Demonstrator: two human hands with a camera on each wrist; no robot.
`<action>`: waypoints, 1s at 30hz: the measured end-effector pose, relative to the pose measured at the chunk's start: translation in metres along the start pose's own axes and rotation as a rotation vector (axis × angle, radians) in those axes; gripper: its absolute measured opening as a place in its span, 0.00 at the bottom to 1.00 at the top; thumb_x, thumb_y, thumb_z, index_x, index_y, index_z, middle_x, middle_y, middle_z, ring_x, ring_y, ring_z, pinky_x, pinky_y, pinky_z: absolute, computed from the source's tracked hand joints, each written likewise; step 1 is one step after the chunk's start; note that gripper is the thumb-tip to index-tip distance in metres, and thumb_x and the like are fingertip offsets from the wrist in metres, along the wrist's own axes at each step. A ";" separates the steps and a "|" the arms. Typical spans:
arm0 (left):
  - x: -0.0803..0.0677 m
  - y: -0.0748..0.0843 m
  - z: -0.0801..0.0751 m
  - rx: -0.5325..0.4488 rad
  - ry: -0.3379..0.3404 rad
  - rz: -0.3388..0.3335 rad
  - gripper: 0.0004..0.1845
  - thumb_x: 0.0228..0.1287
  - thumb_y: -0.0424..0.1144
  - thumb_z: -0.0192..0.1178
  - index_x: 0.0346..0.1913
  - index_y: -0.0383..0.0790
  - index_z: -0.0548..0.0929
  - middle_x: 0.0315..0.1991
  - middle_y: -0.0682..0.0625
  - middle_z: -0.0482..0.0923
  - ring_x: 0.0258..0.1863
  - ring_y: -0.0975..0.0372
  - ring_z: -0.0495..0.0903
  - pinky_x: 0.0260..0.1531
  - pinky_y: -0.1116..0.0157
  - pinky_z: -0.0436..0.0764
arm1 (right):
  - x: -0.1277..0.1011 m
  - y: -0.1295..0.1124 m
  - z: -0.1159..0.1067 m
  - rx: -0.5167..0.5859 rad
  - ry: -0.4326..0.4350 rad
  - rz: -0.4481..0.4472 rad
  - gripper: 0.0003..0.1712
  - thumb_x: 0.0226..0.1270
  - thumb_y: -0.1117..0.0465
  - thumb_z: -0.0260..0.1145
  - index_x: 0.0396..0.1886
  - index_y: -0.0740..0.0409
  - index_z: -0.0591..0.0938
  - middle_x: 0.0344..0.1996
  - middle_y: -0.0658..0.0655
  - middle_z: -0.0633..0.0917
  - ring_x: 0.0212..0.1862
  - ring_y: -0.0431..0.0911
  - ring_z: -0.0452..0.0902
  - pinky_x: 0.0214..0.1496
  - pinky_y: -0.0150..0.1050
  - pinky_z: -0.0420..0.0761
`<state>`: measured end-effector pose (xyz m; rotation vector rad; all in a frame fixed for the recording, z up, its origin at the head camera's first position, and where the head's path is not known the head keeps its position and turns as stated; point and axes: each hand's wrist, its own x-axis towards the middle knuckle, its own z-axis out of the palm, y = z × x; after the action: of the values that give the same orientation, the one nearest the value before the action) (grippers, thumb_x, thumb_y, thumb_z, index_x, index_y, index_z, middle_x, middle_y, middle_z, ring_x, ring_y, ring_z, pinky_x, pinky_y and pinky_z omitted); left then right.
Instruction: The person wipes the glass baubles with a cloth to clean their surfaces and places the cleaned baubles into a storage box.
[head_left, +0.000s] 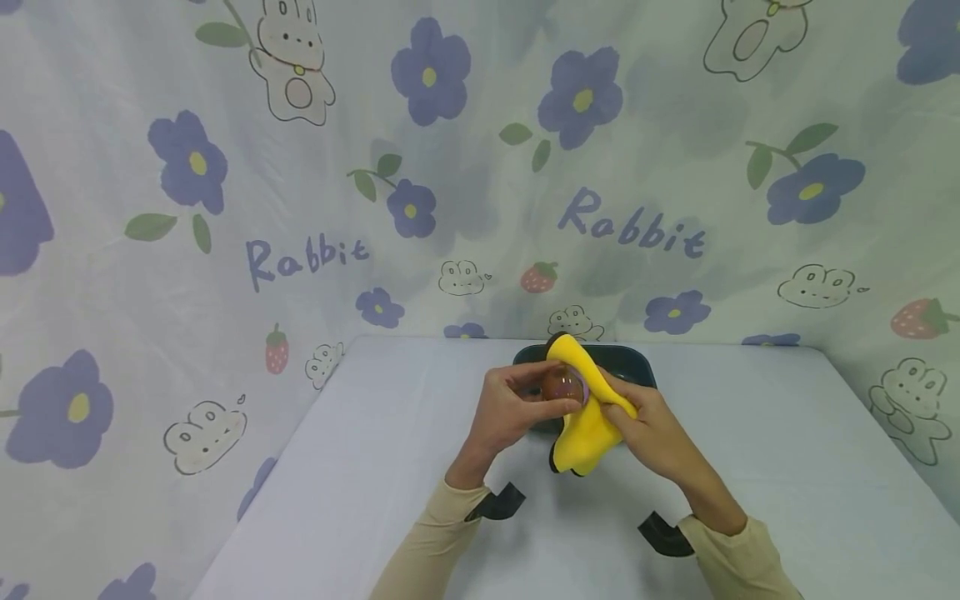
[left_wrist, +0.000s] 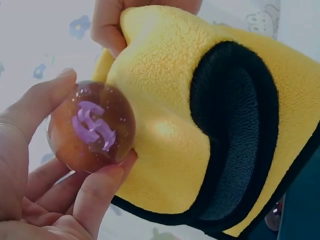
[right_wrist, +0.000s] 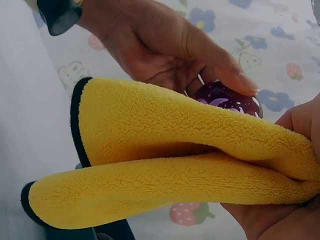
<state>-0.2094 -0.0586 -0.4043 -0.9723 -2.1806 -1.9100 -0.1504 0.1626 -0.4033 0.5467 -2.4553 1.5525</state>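
Observation:
My left hand (head_left: 504,410) holds a glossy see-through ball (head_left: 561,386) between thumb and fingers. In the left wrist view, the ball (left_wrist: 92,125) looks brownish-amber, with a purple curled shape and small specks inside. My right hand (head_left: 649,423) grips a fluffy yellow cloth (head_left: 588,437) with black edging, folded over and hanging down. The cloth (left_wrist: 155,75) lies right against the ball's side, and its dark grey reverse shows where it folds back. From the right wrist, two layers of the cloth (right_wrist: 145,115) partly cover the ball (right_wrist: 232,97).
Behind both hands, a dark teal tray (head_left: 643,367) stands near the back of the white table (head_left: 420,375). A small shiny round thing (left_wrist: 274,217) shows in it from the left wrist. A curtain (head_left: 480,167) printed with flowers and rabbits surrounds the table.

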 end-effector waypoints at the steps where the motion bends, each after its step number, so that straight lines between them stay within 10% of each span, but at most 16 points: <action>1: 0.001 -0.001 0.000 0.000 0.003 0.005 0.26 0.56 0.47 0.79 0.58 0.44 0.88 0.51 0.43 0.90 0.45 0.61 0.89 0.47 0.63 0.90 | 0.000 0.000 -0.001 0.011 -0.002 0.007 0.29 0.75 0.70 0.55 0.74 0.71 0.69 0.47 0.66 0.86 0.33 0.43 0.79 0.39 0.33 0.85; 30: 0.011 -0.021 -0.003 0.020 0.094 -0.112 0.27 0.53 0.41 0.81 0.58 0.43 0.88 0.53 0.46 0.89 0.48 0.58 0.89 0.48 0.64 0.90 | -0.010 0.012 -0.028 0.491 -0.032 0.227 0.27 0.80 0.66 0.52 0.71 0.80 0.65 0.44 0.49 0.84 0.42 0.41 0.83 0.48 0.32 0.87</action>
<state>-0.2301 -0.0573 -0.4162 -0.7552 -2.2398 -1.9346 -0.1472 0.1949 -0.4044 0.3697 -2.2129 2.2755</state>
